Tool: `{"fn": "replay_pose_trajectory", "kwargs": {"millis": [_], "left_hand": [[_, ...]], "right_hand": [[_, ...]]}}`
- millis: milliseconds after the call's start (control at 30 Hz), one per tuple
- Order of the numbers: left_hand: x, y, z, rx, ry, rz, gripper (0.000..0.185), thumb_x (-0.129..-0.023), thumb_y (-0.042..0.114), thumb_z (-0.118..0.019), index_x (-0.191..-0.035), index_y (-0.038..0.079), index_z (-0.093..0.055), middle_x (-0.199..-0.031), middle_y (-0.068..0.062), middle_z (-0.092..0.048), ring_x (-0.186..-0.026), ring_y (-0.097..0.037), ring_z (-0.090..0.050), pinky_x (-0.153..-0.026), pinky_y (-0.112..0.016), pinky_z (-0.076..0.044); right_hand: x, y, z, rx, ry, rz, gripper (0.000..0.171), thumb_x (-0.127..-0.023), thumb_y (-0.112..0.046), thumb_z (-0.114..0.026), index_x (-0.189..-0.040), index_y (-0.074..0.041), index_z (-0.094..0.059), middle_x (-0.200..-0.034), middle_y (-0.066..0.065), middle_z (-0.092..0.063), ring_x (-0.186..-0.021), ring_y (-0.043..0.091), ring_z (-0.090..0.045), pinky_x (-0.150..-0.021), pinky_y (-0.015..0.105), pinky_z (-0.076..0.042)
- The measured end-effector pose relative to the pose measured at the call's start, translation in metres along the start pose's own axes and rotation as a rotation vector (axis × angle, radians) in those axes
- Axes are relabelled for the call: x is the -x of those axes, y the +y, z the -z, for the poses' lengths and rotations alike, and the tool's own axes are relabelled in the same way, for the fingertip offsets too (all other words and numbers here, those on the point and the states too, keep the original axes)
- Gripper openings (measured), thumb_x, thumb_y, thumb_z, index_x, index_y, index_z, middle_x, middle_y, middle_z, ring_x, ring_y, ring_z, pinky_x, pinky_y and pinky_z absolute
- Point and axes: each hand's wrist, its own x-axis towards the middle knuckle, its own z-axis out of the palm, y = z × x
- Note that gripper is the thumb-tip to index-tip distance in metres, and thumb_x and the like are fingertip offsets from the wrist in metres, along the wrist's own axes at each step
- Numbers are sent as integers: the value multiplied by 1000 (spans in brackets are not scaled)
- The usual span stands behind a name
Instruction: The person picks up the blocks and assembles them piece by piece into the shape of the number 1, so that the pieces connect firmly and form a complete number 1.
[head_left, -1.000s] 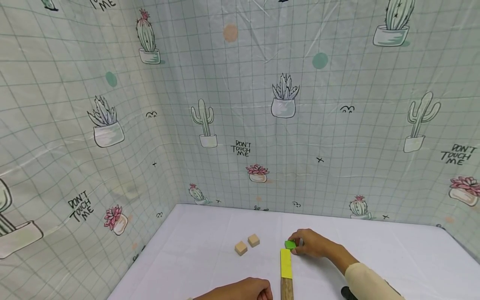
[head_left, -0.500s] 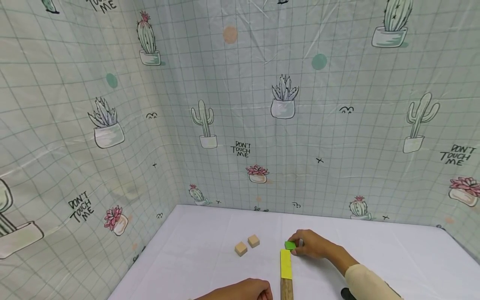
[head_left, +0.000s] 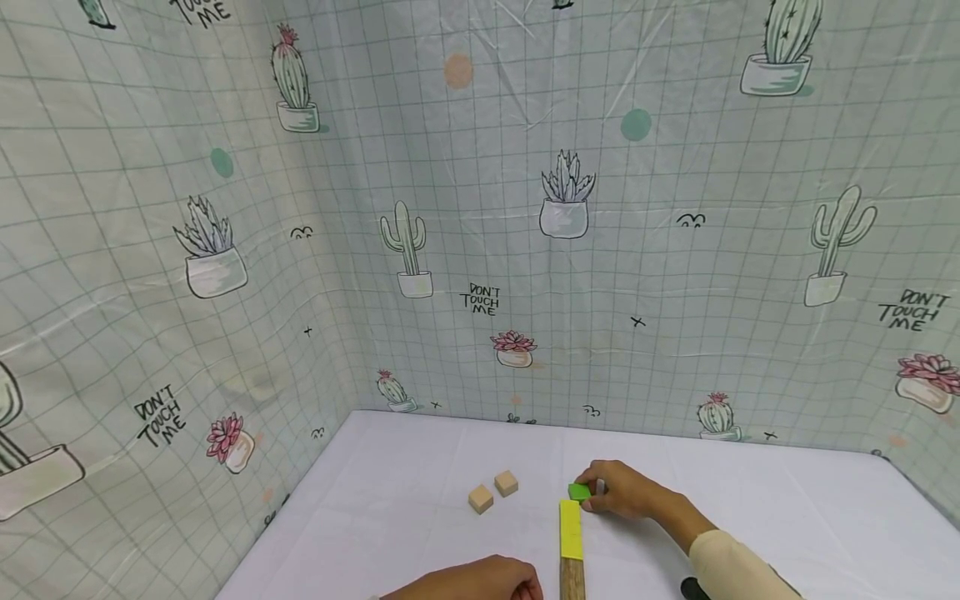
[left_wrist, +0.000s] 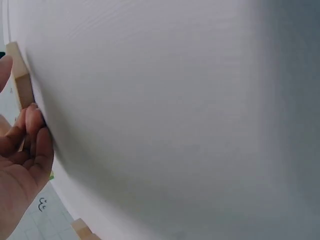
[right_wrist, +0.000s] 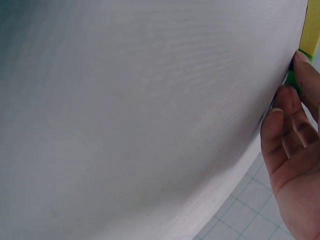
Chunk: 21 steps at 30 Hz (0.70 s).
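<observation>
In the head view, my right hand (head_left: 618,487) pinches a small green block (head_left: 578,492) at the far end of a flat yellow block (head_left: 571,529). The right wrist view shows the green block (right_wrist: 294,79) partly hidden behind the thumb and fingers, close to the yellow block (right_wrist: 311,30). A brown wooden block (head_left: 572,578) lines up with the yellow one on its near side. Left of that row, my left hand (head_left: 498,577) rests low on the table with fingers loosely curled. In the left wrist view its fingers are beside a wooden block (left_wrist: 20,75); contact is unclear.
Two small pale wooden cubes lie left of the row, a nearer cube (head_left: 481,499) and a farther cube (head_left: 506,482). A black object (head_left: 693,588) shows beside the right sleeve (head_left: 738,562). The white table (head_left: 405,467) ends at a cactus-print curtain (head_left: 450,367).
</observation>
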Motion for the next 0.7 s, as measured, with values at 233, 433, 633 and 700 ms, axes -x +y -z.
{"fn": "replay_pose_trajectory", "kwargs": {"millis": [233,433,633,700], "left_hand": [[44,50,21,-46,77,-44,12,-89,9,-73,-100,8,-67,-79,12,-59,-73,3,-54,-71,-16,-49],[56,63,38,-71,234,-102,18,-87,19,-77,-95,7,-66,-76,12,-57,-69,3,-53,-67,-15,-48],[50,59,52,-90,335,-92,22,-88,20,-76,-99,4,-65,-79,9,-57,-71,1,-53,-67,-16,-47],[48,56,56,-110,356,-92,24,-89,21,-76,-99,4,-65,-80,9,-57,-72,0,-52,-67,-16,-47]], "right_hand": [[1,-2,0,-10,0,-37,31,-88,-22,-77,-116,-9,-73,-94,-6,-62,-86,15,-52,-75,32,-46],[2,-3,1,2,3,-36,31,-88,-21,-77,-116,-9,-73,-93,-7,-61,-84,12,-51,-73,29,-46],[2,-1,1,-4,1,-13,31,-88,-22,-77,-116,-8,-73,-92,-8,-61,-82,9,-51,-71,26,-46],[1,1,0,-4,0,-20,31,-88,-23,-77,-116,-9,-73,-93,-8,-61,-83,10,-51,-72,27,-46]]}}
